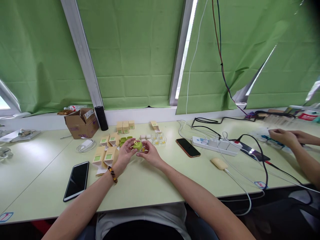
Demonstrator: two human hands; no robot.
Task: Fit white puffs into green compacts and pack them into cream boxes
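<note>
Above the middle of the table, my left hand (125, 154) is closed around a small green piece with a yellow loop (137, 145). My right hand (152, 155) pinches the same item from the other side, at a clear part with a bit of yellow showing; its exact kind I cannot make out. Just behind my fingers lie more green pieces (122, 141), pale rolls (145, 136) and clear cups (160, 138) with yellow inside. Open kraft cartons with green labels (110, 156) stand beside my left hand.
Small cartons (125, 127) stand farther back. Phones lie at left (77, 180) and right (188, 148). A power strip (216, 146), cables and a cream mouse-shaped device (219, 163) occupy the right. A cardboard box (82, 124) and black cylinder (101, 118) stand back left. Another person's hands (285, 137) work far right.
</note>
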